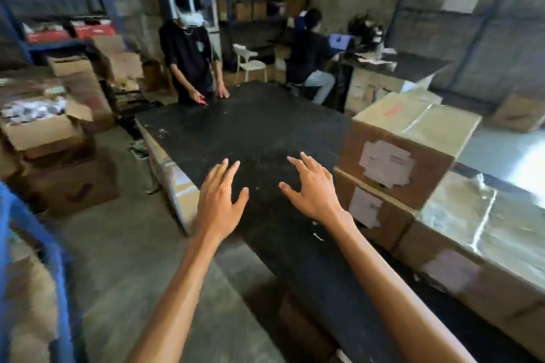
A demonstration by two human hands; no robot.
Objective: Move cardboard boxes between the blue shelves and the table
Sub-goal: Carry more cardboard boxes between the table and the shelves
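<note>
Held the left hand (219,200) and the right hand (314,188) out side by side, palms down, over the near part of the wide black table top (250,127). Had the fingers of both straight and fanned apart, released, grasping nothing. Could not tell whether the fingertips touched the surface.

Found the task's boxes just right of the right hand, apart from it: an upper brown cardboard box with a torn white paper label (407,138), stacked on a lower brown cardboard box with its own white label (374,212). Just beside these, nearer the camera, saw a long cardboard box with a glossy taped lid (477,244). Could not tell whether that group sat on the table or against its right edge.

Caught a blurred blue metal shelf frame (44,244) at the near left and more blue shelving (44,0) at the far upper left. Noted an open cardboard carton (41,132) piled on others left of the table.

Faced a standing person in a dark shirt (190,50) at the table's far end, hands down at its edge. Beyond, made out a seated person in a dark top (309,47) at a desk, with a white chair (250,62) between the two.
</note>
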